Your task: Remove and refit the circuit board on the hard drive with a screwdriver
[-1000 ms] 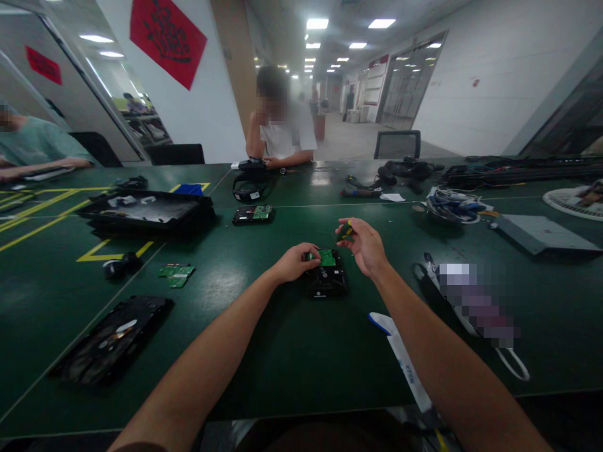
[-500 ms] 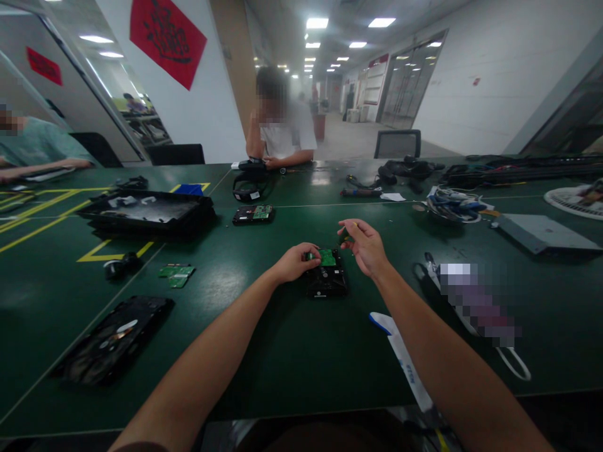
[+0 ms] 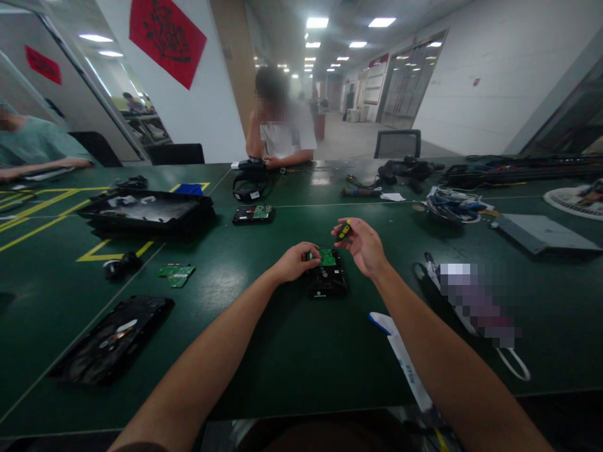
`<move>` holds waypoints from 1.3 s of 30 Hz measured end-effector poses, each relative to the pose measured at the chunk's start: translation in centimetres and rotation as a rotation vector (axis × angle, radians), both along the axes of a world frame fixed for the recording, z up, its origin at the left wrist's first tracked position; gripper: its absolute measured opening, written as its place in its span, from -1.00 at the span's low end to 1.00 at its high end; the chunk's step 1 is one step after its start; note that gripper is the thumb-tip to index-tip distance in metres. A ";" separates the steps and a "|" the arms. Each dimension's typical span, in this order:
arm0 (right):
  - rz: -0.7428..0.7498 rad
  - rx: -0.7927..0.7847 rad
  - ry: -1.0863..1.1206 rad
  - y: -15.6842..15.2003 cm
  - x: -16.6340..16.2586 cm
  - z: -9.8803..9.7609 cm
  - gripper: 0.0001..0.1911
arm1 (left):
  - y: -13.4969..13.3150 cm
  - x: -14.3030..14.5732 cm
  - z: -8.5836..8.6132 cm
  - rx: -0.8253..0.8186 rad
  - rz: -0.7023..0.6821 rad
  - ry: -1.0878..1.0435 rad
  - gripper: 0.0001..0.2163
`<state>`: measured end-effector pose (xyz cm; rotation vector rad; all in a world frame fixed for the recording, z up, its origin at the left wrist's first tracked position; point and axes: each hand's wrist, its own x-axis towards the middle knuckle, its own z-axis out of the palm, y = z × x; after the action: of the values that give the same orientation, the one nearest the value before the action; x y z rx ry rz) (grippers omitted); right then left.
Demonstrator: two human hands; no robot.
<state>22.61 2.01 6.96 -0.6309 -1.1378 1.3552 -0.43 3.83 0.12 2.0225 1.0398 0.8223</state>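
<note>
A black hard drive (image 3: 326, 282) with a green circuit board (image 3: 327, 257) on its far part lies on the green table in front of me. My left hand (image 3: 300, 261) is closed on the drive's left side, its fingertips over the edge of the board. My right hand (image 3: 360, 242) grips a screwdriver (image 3: 344, 230) by its black and yellow handle, just beyond the drive's far right corner. Whether the screwdriver's tip touches the drive cannot be made out.
Left of my arms lie a black drive casing (image 3: 115, 339) and loose green circuit boards (image 3: 178, 275). Farther off are a black tray (image 3: 151, 210) and another hard drive (image 3: 253, 214). A lanyard (image 3: 409, 370) and a grey metal box (image 3: 546, 233) lie right. A person (image 3: 285, 135) sits opposite.
My right hand has turned, and the screwdriver's black and yellow handle now shows more plainly between the fingers. My left hand and the hard drive have stayed in place.
</note>
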 end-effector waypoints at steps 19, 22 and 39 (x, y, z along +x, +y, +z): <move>-0.027 0.003 -0.005 -0.1 0.2 0.2 -0.73 | 0.1 -0.1 -0.1 0.008 -0.002 0.025 -0.86; -0.025 0.010 -0.004 0.0 0.3 0.1 -0.73 | 0.0 0.0 0.0 -0.002 0.007 0.025 -0.86; -0.217 -0.018 -0.063 0.5 0.8 0.4 -0.61 | 0.1 0.2 -0.2 -0.016 0.048 0.030 -0.84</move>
<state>23.40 2.53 7.33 -0.7913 -1.0757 1.1683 -0.27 3.91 -0.05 2.0094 1.1119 0.8081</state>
